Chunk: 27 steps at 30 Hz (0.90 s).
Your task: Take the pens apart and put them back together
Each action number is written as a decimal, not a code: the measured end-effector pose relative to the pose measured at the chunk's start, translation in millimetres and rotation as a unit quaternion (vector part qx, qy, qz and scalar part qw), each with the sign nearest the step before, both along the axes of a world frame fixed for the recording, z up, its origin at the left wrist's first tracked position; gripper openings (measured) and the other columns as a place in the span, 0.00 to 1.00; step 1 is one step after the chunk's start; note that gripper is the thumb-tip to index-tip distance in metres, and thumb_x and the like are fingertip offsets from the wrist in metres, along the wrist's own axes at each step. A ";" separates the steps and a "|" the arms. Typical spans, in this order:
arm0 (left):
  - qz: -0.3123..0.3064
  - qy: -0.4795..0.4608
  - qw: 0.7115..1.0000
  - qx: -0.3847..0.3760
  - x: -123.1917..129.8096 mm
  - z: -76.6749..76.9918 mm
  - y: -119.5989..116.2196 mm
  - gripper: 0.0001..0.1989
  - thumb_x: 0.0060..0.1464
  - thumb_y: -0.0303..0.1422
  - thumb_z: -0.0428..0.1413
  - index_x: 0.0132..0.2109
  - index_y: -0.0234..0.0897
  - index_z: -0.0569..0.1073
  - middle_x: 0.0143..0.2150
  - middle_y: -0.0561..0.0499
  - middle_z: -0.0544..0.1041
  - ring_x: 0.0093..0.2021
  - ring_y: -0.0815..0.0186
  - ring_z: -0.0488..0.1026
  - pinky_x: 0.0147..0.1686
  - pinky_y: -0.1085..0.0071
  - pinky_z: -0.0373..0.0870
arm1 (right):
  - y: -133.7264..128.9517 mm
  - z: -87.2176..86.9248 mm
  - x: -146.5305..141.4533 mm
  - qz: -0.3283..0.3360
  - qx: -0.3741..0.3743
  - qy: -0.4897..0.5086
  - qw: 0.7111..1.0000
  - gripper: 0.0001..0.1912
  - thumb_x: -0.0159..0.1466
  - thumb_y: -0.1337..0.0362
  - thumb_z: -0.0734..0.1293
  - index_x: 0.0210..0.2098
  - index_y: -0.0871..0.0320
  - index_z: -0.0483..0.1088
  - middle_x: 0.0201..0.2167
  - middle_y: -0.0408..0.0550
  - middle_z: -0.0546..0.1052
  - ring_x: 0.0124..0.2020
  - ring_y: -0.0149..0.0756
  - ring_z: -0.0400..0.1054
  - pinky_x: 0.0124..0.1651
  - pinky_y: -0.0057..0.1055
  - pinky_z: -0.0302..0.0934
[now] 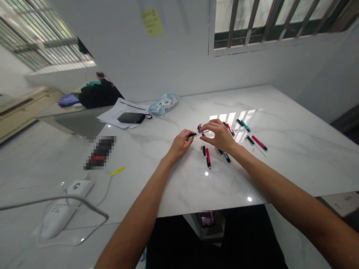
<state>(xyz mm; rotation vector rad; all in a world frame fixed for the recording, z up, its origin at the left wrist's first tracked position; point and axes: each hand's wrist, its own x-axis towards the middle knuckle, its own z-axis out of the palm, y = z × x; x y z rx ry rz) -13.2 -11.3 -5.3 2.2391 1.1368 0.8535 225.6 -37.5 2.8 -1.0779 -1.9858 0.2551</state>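
My left hand (181, 145) is closed on a black pen part (191, 135) above the middle of the white marbled table. Just to its right, my right hand (218, 135) has thumb and fingers pinched near a thin pale piece that reaches toward the black part. Below the hands lie a red pen barrel (208, 157) and a short black piece (203, 150). A dark blue and black pen part (226, 156) rests under my right wrist. Farther right are a red barrel (259, 142), a black piece (250, 139) and a teal barrel (245, 126).
At the back left, a black phone-like object (131, 117) lies on papers (113, 112), beside a blue-white packet (164, 104). A white power strip (66, 209) with a cable sits at the left, near a yellow strip (117, 171). The table (185, 198) ends in front of my lap.
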 end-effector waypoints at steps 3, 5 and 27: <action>-0.021 -0.006 1.000 0.009 4.2 0.4 -1.6 0.11 0.70 0.34 0.55 0.52 0.41 0.80 0.48 0.46 0.79 0.47 0.60 0.77 0.49 0.65 0.73 | -2.2 4.4 -5.6 -0.006 0.016 -0.034 0.999 0.06 0.69 0.60 0.77 0.46 0.46 0.83 0.52 0.46 0.86 0.61 0.54 0.70 0.68 0.53 0.62; -0.036 -0.009 0.999 0.016 7.0 0.1 -2.3 0.11 0.70 0.34 0.54 0.52 0.40 0.80 0.47 0.46 0.79 0.46 0.60 0.76 0.49 0.64 0.73 | -3.1 5.7 -8.3 -0.011 0.017 -0.033 0.999 0.03 0.71 0.61 0.75 0.44 0.46 0.83 0.50 0.47 0.86 0.60 0.53 0.70 0.67 0.51 0.63; 0.121 -0.021 0.992 0.027 -17.7 -5.7 17.1 0.09 0.63 0.31 0.59 0.48 0.40 0.82 0.49 0.46 0.82 0.48 0.59 0.77 0.55 0.61 0.74 | 19.1 -8.0 13.7 -0.032 -0.173 0.288 0.941 0.15 0.66 0.52 0.73 0.46 0.54 0.82 0.36 0.48 0.86 0.30 0.37 0.77 0.41 0.38 0.73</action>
